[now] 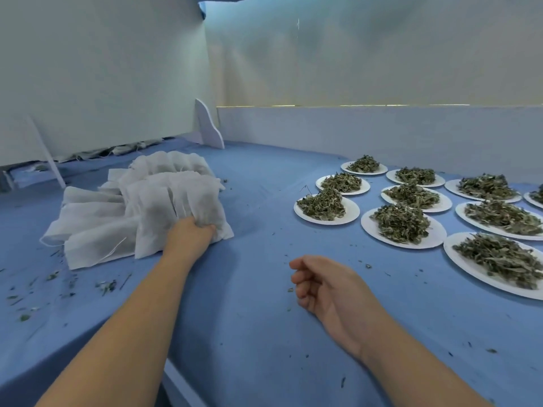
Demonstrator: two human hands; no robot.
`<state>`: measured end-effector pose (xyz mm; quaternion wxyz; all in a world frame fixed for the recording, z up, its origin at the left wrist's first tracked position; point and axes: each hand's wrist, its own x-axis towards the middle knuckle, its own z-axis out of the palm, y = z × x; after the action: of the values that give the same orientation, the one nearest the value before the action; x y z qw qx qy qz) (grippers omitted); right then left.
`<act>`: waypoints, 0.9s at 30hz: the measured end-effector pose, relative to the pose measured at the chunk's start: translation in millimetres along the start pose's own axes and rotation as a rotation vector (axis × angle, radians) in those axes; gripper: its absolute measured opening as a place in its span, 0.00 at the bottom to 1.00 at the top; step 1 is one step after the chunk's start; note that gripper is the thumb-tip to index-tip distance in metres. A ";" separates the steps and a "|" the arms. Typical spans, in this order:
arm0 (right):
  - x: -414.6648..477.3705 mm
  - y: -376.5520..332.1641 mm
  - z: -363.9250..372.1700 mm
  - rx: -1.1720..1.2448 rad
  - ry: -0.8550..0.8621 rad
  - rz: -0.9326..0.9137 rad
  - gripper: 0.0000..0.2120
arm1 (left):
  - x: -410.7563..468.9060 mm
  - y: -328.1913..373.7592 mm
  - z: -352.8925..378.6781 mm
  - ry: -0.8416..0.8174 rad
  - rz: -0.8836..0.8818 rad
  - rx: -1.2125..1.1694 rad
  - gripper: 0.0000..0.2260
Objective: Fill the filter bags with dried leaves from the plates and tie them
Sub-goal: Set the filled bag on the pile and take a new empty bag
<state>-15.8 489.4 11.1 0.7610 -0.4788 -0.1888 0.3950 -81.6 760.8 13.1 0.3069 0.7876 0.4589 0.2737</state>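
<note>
- Step in hand, as I judge it: fetching an empty bag, the very start of a fill-and-tie round. None of the bags in sight looks filled or tied.
- Filter bags lie in a loose, fanned heap at ten o'clock from the person, on the blue cloth, well apart from the plates.
- Left hand reaches to the heap's near right edge. Its fingers are curled into the fabric, so it grips the bags rather than merely touching them. I cannot tell whether it has caught one bag or several.
- Right hand rests close in at one o'clock on the blue cloth, palm turned inward, fingers loosely curled, holding nothing.
- Plates stand in rows at two o'clock, each carrying a mound of dried leaves. The nearest ones lie beyond the right hand, near it but not touching.
- Next move, by my reckoning: part a single bag from the heap, draw it back toward six o'clock and open its mouth. The thin bags look apt to cling together, so a fine pinch on one layer is called for. The idle right hand is free to steady the heap or take up leaves.
- Leaf crumbs dot the cloth at eight o'clock.
</note>
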 end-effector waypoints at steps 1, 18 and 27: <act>0.0 0.2 0.3 -0.001 0.003 -0.003 0.10 | 5.3 -0.1 0.3 0.018 -0.018 0.005 0.08; -7.6 1.9 5.7 -0.149 0.115 -0.093 0.10 | -9.5 -3.7 -22.2 0.073 0.050 0.005 0.19; -42.9 -22.4 5.0 -0.077 0.214 -0.118 0.11 | -118.4 92.2 -20.3 -0.007 0.485 0.092 0.03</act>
<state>-36.2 453.6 37.0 0.7796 -0.5353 -0.1495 0.2888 -95.7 624.1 76.5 0.1979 0.8887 0.2674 0.3154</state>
